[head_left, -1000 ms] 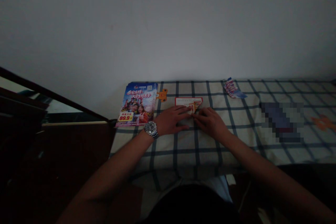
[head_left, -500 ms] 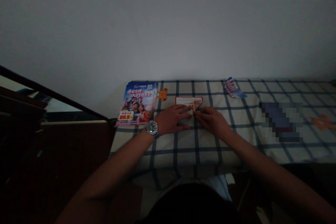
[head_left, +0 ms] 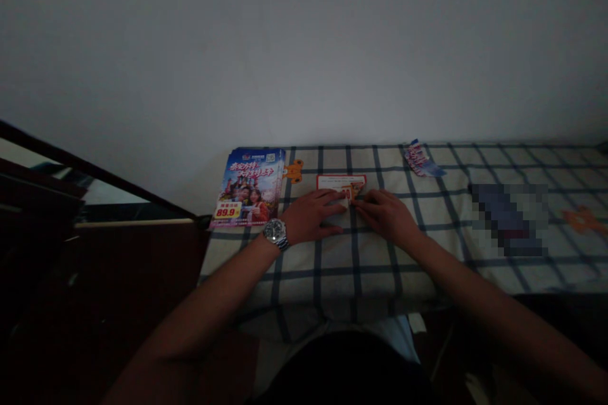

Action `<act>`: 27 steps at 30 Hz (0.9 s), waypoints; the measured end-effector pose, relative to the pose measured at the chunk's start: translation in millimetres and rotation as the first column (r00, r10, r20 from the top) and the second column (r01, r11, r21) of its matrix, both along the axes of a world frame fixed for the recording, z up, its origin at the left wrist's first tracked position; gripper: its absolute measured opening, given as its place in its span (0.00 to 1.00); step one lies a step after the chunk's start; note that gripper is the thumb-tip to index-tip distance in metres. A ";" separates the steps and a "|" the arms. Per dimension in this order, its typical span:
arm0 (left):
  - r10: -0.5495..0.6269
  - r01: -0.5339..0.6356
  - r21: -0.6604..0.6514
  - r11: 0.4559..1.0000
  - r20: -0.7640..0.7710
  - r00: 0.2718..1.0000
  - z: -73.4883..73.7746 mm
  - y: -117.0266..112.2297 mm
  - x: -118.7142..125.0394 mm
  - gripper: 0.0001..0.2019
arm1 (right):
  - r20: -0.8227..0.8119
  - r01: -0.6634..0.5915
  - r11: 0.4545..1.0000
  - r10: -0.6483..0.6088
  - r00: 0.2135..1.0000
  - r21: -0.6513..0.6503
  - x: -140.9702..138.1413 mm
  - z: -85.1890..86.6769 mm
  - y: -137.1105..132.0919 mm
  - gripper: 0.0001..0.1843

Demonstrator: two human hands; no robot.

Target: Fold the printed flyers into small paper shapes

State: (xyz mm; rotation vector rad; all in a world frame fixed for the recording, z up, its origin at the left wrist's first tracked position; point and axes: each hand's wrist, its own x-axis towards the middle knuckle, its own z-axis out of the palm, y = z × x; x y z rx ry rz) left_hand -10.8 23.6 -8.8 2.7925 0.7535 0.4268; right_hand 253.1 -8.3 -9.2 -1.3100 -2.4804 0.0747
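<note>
A small white sheet of paper with a red border (head_left: 338, 182) lies on the checked cloth (head_left: 332, 266), partly folded. My left hand (head_left: 311, 215), with a metal watch on the wrist, lies flat on the near part of the sheet, fingers stretched out. My right hand (head_left: 387, 215) presses its fingertips on the sheet's right corner, fingers close together. Most of the folded part is hidden under both hands.
A stack of colourful flyers (head_left: 249, 186) lies at the cloth's left edge, with an orange printed figure (head_left: 293, 171) beside it. A folded paper piece (head_left: 422, 159) sits at the back right. A blurred dark patch (head_left: 510, 218) lies to the right. Dark wooden furniture (head_left: 95, 266) stands at left.
My right hand has crept slightly right and up along the sheet's corner. The left hand and the sheet have stayed in place.
</note>
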 end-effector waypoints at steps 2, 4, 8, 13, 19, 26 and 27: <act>0.003 -0.003 -0.005 1.000 -0.006 1.000 -0.1 -0.4 0.0 0.25 | 0.018 -0.002 1.000 0.002 1.000 0.001 0.8 0.3 0.6 0.18; 0.008 -0.008 -0.009 1.000 -0.006 1.000 -0.7 -0.6 -0.1 0.25 | 0.021 -0.001 1.000 0.001 1.000 0.007 1.0 -0.6 1.4 0.18; 0.018 -0.018 -0.013 1.000 0.002 1.000 -1.3 -0.7 -0.4 0.25 | -0.033 0.014 1.000 -0.015 0.999 -0.005 2.6 -2.0 3.4 0.16; 0.011 -0.011 -0.010 1.000 -0.002 1.000 0.1 -1.3 -0.4 0.24 | -0.033 0.008 1.000 -0.008 0.999 -0.009 8.0 2.2 6.0 0.17; 0.010 -0.010 -0.006 1.000 0.001 1.000 1.1 -0.9 0.5 0.24 | 0.018 0.018 0.999 -0.019 1.000 0.029 9.5 4.0 9.1 0.17; 0.013 -0.013 -0.011 1.000 0.005 1.000 2.1 -1.6 -0.5 0.24 | 0.041 0.014 0.998 -0.016 0.999 0.067 14.8 -0.1 15.2 0.17; 0.010 -0.010 -0.011 1.000 0.003 1.000 2.1 -1.6 -0.6 0.24 | 0.036 0.016 0.997 -0.018 0.999 0.072 15.7 -0.6 15.8 0.17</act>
